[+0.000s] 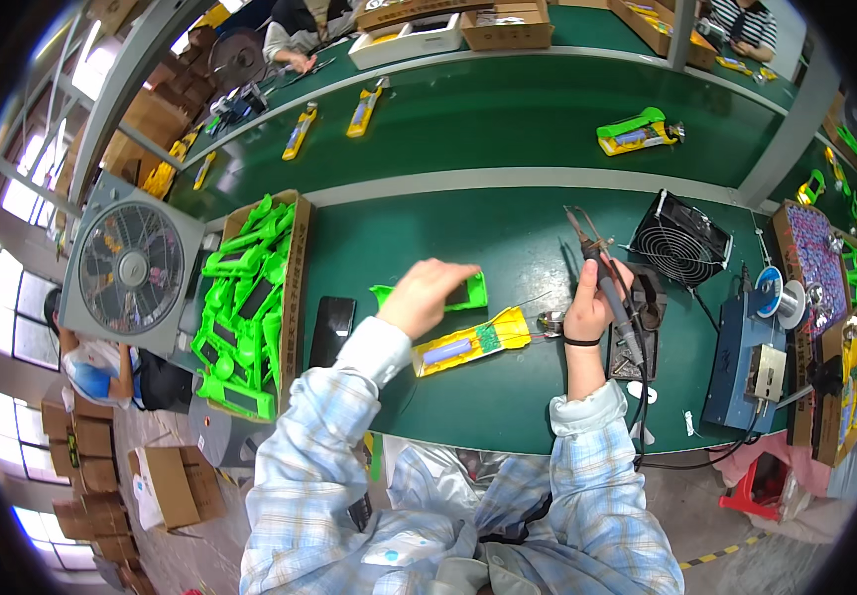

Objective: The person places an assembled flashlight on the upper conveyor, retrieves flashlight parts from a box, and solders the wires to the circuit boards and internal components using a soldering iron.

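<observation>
My left hand (430, 296) is closed over a bright green plastic shell (473, 292) on the green bench, hiding its middle. In front of it lies a yellow plastic housing (440, 356), with a blue cylindrical battery (450, 351) and a small green circuit board (489, 338) inside. Thin wires run from its right end to a small, shiny round part (550, 321). My right hand (589, 309) grips a soldering iron (619, 309) by its dark handle, the tip pointing up and away from me. Beside that hand sits a black iron stand (651, 297).
At left, a box (295, 288) heaped with green shells stands near a grey fan (133, 268) and a black phone (332, 330). Toward the right are a black blower fan (681, 240), solder spools (792, 303) and a blue soldering station (736, 362). Co-workers sit beyond the far shelf (508, 119).
</observation>
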